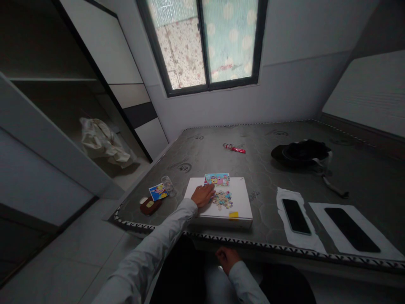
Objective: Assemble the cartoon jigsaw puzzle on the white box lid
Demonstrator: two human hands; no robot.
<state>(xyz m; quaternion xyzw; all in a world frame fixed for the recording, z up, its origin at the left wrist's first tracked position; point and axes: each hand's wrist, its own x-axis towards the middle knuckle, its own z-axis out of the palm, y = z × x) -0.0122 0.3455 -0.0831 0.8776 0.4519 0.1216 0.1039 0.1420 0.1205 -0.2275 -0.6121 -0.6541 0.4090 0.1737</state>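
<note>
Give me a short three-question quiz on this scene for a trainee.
1. What does the left hand rest on?
2. True or false: the puzzle pieces lie directly on the mattress.
3. Where is the right hand? A) on the phone, B) below the mattress edge, C) on the puzzle pieces.

Key: 1. the white box; 2. false; 3. B
</note>
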